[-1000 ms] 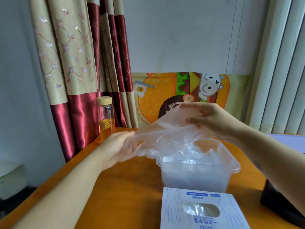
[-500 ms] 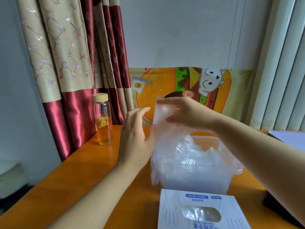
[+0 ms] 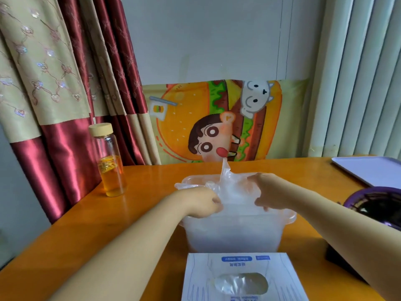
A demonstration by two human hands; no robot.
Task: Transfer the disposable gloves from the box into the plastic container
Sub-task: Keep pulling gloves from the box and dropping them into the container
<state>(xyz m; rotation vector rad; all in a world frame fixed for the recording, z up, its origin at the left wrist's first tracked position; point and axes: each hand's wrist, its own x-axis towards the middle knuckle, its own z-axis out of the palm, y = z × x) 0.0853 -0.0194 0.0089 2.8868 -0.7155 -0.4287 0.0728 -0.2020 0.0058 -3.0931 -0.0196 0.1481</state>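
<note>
Nearest, just in front of the container, the box lies flat with clear film showing in its oval slot. The container stands behind it, touching or nearly so. Half a second ago both hands held a glove up in the air above the container; now they are down at its rim, and the gloves sit heaped inside it, one corner sticking up past the far rim. The left hand is at the container's left rim, its fingers curled into the film; the right hand is over the middle, fingers bent down and pinching the film, tips partly hidden. Left of the container the table is bare as far as its slanting left edge. Right of the container a dark bowl sits close. Left of and beyond the container stands a bottle near the table's edge; far right of it a pale tray lies at the back.
</note>
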